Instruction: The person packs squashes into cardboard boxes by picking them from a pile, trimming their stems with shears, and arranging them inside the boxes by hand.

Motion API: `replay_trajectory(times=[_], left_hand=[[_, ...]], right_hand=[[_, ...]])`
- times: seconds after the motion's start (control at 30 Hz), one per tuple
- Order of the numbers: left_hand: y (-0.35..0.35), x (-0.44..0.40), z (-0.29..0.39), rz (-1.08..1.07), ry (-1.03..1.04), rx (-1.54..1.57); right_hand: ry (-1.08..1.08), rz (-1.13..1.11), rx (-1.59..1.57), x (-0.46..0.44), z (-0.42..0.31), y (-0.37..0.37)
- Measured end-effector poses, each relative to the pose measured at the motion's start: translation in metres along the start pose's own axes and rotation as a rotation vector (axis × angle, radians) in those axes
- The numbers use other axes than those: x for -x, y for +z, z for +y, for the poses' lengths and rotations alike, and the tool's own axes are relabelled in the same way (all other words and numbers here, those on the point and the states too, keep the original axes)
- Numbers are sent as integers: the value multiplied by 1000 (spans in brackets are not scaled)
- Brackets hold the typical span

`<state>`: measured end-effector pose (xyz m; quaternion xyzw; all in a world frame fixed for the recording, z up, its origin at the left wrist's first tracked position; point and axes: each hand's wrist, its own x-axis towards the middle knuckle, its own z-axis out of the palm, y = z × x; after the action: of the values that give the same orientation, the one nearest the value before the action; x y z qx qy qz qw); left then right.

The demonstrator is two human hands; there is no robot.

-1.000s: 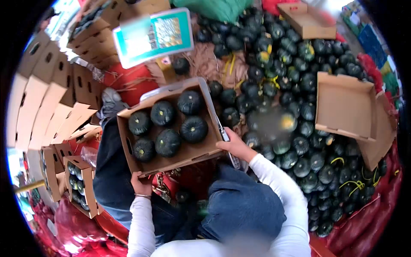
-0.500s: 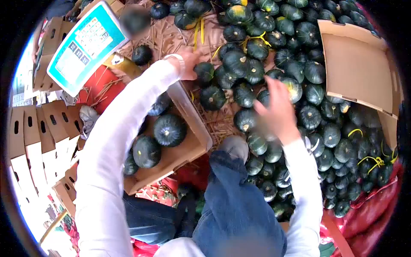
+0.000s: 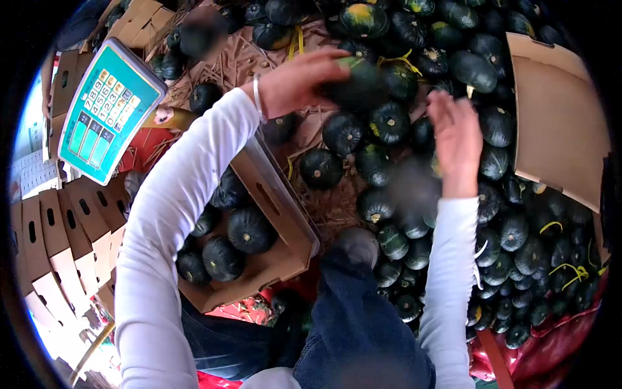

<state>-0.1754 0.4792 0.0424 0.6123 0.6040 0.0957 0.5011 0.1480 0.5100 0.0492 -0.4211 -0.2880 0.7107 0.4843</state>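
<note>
The left hand (image 3: 295, 81) is clasped over a dark green pumpkin (image 3: 356, 87), its fingers along the far side; both are blurred, so the exact hold is hard to read. The right hand (image 3: 457, 139) has its fingers apart and shows nothing in them, above the pile (image 3: 512, 230). The pumpkin sits between the two hands, out past the carton's far right corner, which lies under the left forearm.

A second ago both hands were at the carton (image 3: 291, 256); half a second ago the left was just beyond its far edge, seemingly without a pumpkin. Now it has one, and the right has reached farther into the pile, so the handling appears to have passed from carton to pile.

The carton tilts in view, its near right corner close to the shoe (image 3: 358, 245); several pumpkins rest toward its left side, and bare cardboard shows along the near and right edges. Its upright right wall, with a hand slot, is the edge to clear. Brown sheet (image 3: 334, 201) between that wall and the pile leaves some room. Beyond the left forearm stands the scale display (image 3: 111, 111); an open box (image 3: 564, 117) bounds the right.
</note>
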Motion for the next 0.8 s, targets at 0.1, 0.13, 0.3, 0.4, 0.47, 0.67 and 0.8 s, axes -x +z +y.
replay_trajectory(times=[0.1, 0.13, 0.3, 0.4, 0.47, 0.67, 0.8], left_hand=[[-13, -7, -12, -34, -83, -178], [-13, -10, -14, -49, -105, -239], [49, 16, -29, -134, -550, -842], [39, 19, -20, -54, -302, -662], [31, 20, -10, 164, -119, -285], [30, 21, 29, 90, -52, 447], [124, 18, -22, -181, 18, -791]], right_hand=[[-203, -319, 993, 39, 61, 22], [-349, -469, 1321, 47, 82, 34], [-142, -458, 1767, 28, 119, 85], [-153, -482, 1607, 24, 112, 74], [-152, -299, 1217, 26, 95, 69], [4, -1, -280, 45, 2, 0], [121, -148, 245, 94, 29, 8]])
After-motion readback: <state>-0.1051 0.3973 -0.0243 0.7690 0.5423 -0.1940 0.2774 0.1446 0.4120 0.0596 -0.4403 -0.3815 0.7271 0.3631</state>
